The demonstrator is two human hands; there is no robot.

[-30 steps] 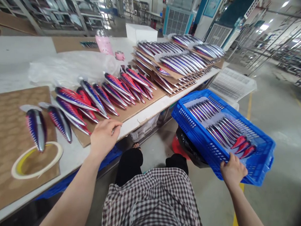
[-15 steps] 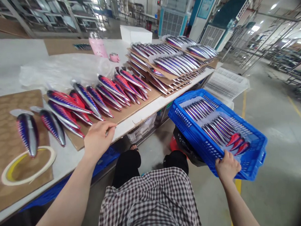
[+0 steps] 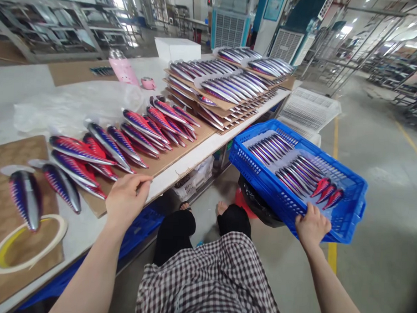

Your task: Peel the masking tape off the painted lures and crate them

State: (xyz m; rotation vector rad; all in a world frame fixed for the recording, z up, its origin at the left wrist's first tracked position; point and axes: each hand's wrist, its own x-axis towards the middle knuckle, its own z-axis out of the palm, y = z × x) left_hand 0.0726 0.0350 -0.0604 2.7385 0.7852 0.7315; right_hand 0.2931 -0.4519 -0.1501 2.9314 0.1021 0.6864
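Observation:
My left hand (image 3: 127,198) is closed on the front edge of the white table (image 3: 175,176), its fingers curled there. Just behind it lies a row of fishing lures (image 3: 115,144), purple and red with silver bellies, on brown cardboard. Two more lures (image 3: 25,198) lie farther left. My right hand (image 3: 312,226) grips the near rim of a blue plastic crate (image 3: 259,176), fingers over the top. Inside the crate are two rows of slim silver-purple lures (image 3: 298,175) and, at the near right, three red ones (image 3: 326,192).
A roll of masking tape (image 3: 60,231) lies at the table's left. Cardboard sheets bearing lures (image 3: 227,91) are stacked at the far end. Behind are clear plastic film (image 3: 73,104), a pink bottle (image 3: 122,69) and a white box (image 3: 178,49). A black bag (image 3: 258,204) is under the crate.
The view has swung slightly right, so the table and lures sit farther left in the picture. Both hands keep their places on the table edge and the crate rim. A bare foot now shows.

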